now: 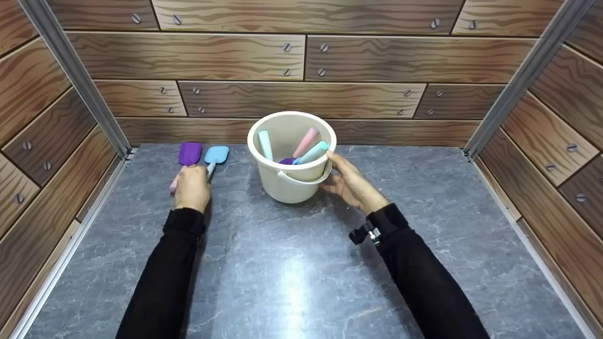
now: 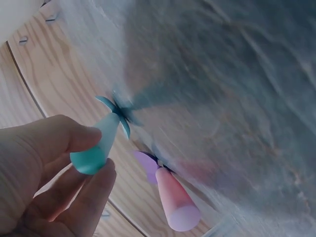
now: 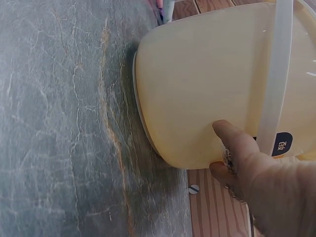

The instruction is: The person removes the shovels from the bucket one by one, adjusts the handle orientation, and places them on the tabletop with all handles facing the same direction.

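Note:
My left hand point(image 1: 192, 186) pinches the pale teal-ended handle of a toy shovel with a blue blade point(image 1: 217, 154); in the left wrist view thumb and fingers close round that handle point(image 2: 98, 153). Beside it lies a second toy shovel, with a purple blade point(image 1: 190, 153) and a pink handle point(image 2: 175, 202). A cream bucket point(image 1: 285, 188) stands upright near the back wall. Against its right side rests my right hand point(image 1: 352, 186), fingers fairly straight, touching the wall below the rim in the right wrist view point(image 3: 247, 158).
Inside the bucket stand several toy tools: a mint handle point(image 1: 265, 145), a pink handle point(image 1: 306, 142) and a teal handle point(image 1: 313, 153). The bucket's bail point(image 1: 306, 181) hangs down its front. Wood-patterned panels point(image 1: 301, 99) enclose the grey marbled surface point(image 1: 264, 263).

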Demonstrator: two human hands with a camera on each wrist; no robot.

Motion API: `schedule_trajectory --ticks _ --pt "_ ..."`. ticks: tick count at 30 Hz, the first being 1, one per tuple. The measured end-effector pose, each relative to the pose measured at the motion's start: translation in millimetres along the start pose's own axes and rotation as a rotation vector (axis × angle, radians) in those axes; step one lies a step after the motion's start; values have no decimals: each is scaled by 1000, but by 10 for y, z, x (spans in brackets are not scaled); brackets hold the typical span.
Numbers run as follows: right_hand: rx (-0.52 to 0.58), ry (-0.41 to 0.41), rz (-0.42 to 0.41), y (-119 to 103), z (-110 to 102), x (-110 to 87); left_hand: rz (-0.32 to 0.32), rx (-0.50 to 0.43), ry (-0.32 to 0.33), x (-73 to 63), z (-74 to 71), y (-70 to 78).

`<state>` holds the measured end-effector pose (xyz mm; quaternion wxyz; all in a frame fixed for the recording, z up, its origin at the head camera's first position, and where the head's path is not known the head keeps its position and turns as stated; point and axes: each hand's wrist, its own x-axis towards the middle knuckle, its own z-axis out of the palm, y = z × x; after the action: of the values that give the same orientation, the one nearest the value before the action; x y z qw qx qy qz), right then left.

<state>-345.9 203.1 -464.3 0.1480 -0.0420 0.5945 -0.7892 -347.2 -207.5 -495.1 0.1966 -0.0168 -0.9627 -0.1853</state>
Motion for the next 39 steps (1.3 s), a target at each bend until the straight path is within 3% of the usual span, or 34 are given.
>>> schedule_trajectory --ticks 12,14,19,21,33,37,39 --pt "-14 -7 -4 6 -9 5 32 1 -22 -27 42 26" --pt "-13 -9 -5 6 -9 7 39 6 -22 14 144 -47" --pt "0 3 -5 -3 -2 -2 82 -2 2 250 713 -544" --pt "8 10 -2 -6 3 -5 85 -6 -6 287 804 -629" --pt "15 9 5 -1 -16 -1 80 25 -53 361 894 -716" --pt "14 6 6 0 -13 3 75 22 -50 335 816 -644" --pt "16 7 5 0 -11 3 67 20 -55 287 692 -536"
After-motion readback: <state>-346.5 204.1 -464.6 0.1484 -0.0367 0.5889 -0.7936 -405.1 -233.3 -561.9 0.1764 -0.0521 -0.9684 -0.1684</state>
